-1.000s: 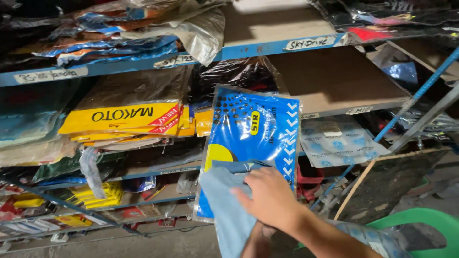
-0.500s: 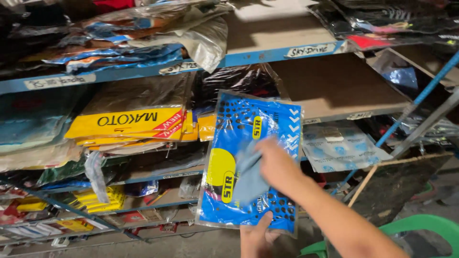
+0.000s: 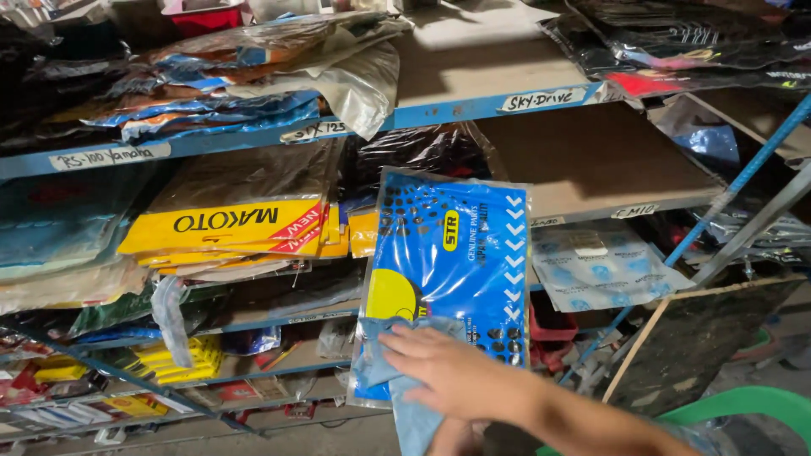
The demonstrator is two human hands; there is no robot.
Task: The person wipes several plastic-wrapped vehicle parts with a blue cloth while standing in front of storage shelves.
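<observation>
A flat blue plastic package [image 3: 460,253] with a yellow circle and black dots is held upright in front of the shelves. My right hand [image 3: 448,376] reaches in from the lower right and presses a light blue cloth [image 3: 397,397] flat against the package's lower left part. The cloth hangs down past the package's bottom edge. Only a small part of my left hand [image 3: 454,437] shows below the right one, at the package's bottom edge, where it grips the package. The rest of it is hidden.
Blue-edged metal shelves [image 3: 473,108] fill the view, stuffed with plastic-wrapped packs. Among them is a stack of yellow packs [image 3: 228,224] at the left. One shelf board [image 3: 591,160] behind the package is bare. A dark panel [image 3: 701,338] leans at the lower right beside a green plastic chair [image 3: 743,405].
My right hand slid the cloth up to the middle of the package, then back down to its lower left. The package stayed upright in about the same place.
</observation>
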